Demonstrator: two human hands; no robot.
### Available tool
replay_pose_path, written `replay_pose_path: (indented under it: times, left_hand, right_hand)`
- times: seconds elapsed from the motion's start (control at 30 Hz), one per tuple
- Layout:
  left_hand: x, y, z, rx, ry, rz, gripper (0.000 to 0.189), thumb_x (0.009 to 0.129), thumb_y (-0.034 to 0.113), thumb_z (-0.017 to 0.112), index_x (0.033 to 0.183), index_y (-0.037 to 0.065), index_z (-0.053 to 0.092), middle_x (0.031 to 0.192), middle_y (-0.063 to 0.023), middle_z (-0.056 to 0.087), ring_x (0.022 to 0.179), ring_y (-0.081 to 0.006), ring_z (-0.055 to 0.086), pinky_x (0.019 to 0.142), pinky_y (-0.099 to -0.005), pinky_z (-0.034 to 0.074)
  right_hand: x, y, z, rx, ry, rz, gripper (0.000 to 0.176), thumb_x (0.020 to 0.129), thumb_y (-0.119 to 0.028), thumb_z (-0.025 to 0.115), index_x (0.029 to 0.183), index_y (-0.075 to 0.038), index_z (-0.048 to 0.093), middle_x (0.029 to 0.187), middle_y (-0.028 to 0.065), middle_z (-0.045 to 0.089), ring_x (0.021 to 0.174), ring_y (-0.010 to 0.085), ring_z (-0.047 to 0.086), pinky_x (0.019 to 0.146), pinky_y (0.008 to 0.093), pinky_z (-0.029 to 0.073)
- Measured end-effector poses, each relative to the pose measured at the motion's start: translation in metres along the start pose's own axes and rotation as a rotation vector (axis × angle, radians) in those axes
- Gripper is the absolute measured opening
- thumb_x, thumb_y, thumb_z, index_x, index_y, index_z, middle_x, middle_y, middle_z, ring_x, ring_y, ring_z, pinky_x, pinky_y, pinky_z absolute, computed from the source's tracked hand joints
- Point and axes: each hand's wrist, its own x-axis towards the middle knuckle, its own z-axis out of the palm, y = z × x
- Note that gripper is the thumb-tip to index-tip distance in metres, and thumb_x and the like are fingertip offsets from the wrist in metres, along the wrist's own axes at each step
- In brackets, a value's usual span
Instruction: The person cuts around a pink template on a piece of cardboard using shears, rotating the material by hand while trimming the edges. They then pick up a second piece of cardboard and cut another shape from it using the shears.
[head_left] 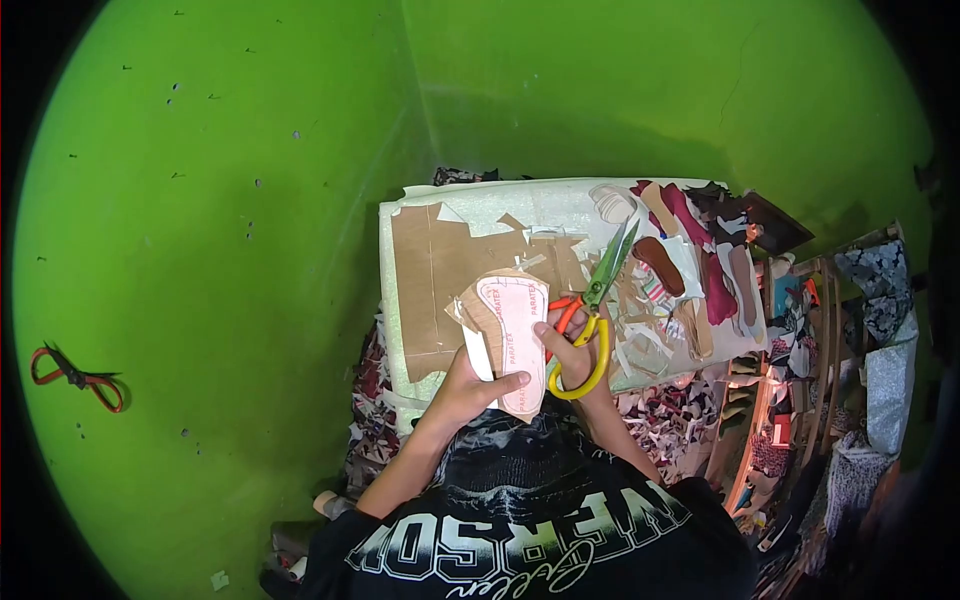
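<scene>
The left hand [468, 388] clasped the insole [513, 330] and its cardboard backing [481, 312] over the near edge of the workboard [470, 205]; the right hand [572, 352] clenched the scissors [606, 275] — blades angled away; loosely pinched, the layers might slip — the cut wandering off-line.

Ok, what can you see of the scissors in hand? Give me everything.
The scissors have green, metal-looking blades and two plastic-looking loops, one orange, one yellow. The right hand grips them, fingers through the loops. The blades are nearly shut and point up and away to the right, over the scrap-strewn table. They sit just right of the insole held by the left hand; the blades do not touch it.
</scene>
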Motion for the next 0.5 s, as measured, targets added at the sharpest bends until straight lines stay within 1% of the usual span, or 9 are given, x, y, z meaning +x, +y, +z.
replay_pose_path:
  times: [0.03,0.13,0.17,0.27,0.3,0.37,0.47,0.5]
  left_hand:
    - [-0.001,0.003,-0.001,0.029,-0.010,-0.014,0.061,0.078,-0.004,0.071,0.134,-0.001,0.047,0.122,-0.0108,0.060,0.113,-0.0196,0.059,0.099,-0.0352,0.046]
    - [0.001,0.015,-0.006,-0.068,0.069,-0.053,0.058,0.081,-0.001,0.070,0.134,-0.001,0.047,0.118,-0.0119,0.063,0.108,-0.0209,0.062,0.097,-0.0363,0.048]
    - [0.003,0.021,0.004,-0.248,0.176,0.005,0.042,0.083,0.006,0.073,0.120,-0.003,0.057,0.106,-0.0090,0.067,0.097,-0.0163,0.065,0.087,-0.0314,0.052]
    - [0.016,0.020,0.005,-0.255,0.273,0.030,0.034,0.085,0.004,0.072,0.116,-0.001,0.060,0.103,-0.0093,0.068,0.094,-0.0152,0.066,0.084,-0.0302,0.053]
    - [0.020,0.016,0.003,-0.237,0.266,0.069,0.028,0.087,0.002,0.070,0.113,0.000,0.060,0.101,-0.0091,0.069,0.091,-0.0145,0.066,0.081,-0.0289,0.054]
    - [0.020,0.018,0.004,-0.197,0.275,0.078,0.027,0.087,0.002,0.070,0.112,0.000,0.061,0.099,-0.0090,0.069,0.089,-0.0143,0.066,0.078,-0.0280,0.054]
    - [0.020,0.020,0.009,-0.157,0.294,0.127,0.025,0.087,0.001,0.070,0.111,0.000,0.061,0.096,-0.0089,0.069,0.086,-0.0141,0.067,0.076,-0.0278,0.055]
    - [0.019,0.022,0.010,-0.145,0.306,0.152,0.024,0.087,0.001,0.070,0.110,0.000,0.061,0.095,-0.0088,0.069,0.085,-0.0141,0.067,0.075,-0.0278,0.055]
  right_hand:
    - [-0.002,-0.005,0.001,-0.039,0.004,-0.014,0.046,0.076,0.002,0.074,0.114,0.005,0.049,0.077,0.0033,0.061,0.070,0.0086,0.058,0.067,0.0221,0.048]
    - [-0.008,-0.012,0.002,-0.108,-0.022,-0.025,0.042,0.076,0.001,0.075,0.110,0.003,0.049,0.076,0.0030,0.060,0.067,0.0071,0.057,0.063,0.0213,0.047]
    - [-0.011,-0.014,0.004,-0.122,-0.033,-0.027,0.042,0.076,0.001,0.075,0.109,0.003,0.049,0.076,0.0029,0.060,0.066,0.0068,0.056,0.062,0.0212,0.046]
    - [-0.020,-0.010,0.006,-0.188,-0.070,-0.058,0.040,0.077,-0.001,0.075,0.106,0.001,0.048,0.078,0.0032,0.060,0.067,0.0062,0.056,0.062,0.0208,0.046]
    - [-0.023,-0.012,0.010,-0.185,-0.073,-0.058,0.040,0.077,-0.001,0.076,0.106,0.001,0.048,0.078,0.0033,0.060,0.067,0.0062,0.056,0.062,0.0209,0.046]
    - [-0.026,-0.019,0.011,-0.162,-0.085,-0.018,0.041,0.077,-0.002,0.076,0.106,0.001,0.048,0.080,0.0038,0.060,0.068,0.0062,0.056,0.063,0.0209,0.047]
    - [-0.025,-0.019,0.006,-0.213,-0.154,-0.095,0.046,0.076,-0.008,0.081,0.105,0.000,0.047,0.080,0.0032,0.058,0.069,0.0065,0.055,0.063,0.0214,0.046]
    - [-0.024,-0.019,0.000,-0.288,-0.212,-0.139,0.049,0.075,-0.011,0.083,0.105,0.000,0.046,0.080,0.0029,0.057,0.069,0.0070,0.054,0.063,0.0219,0.046]
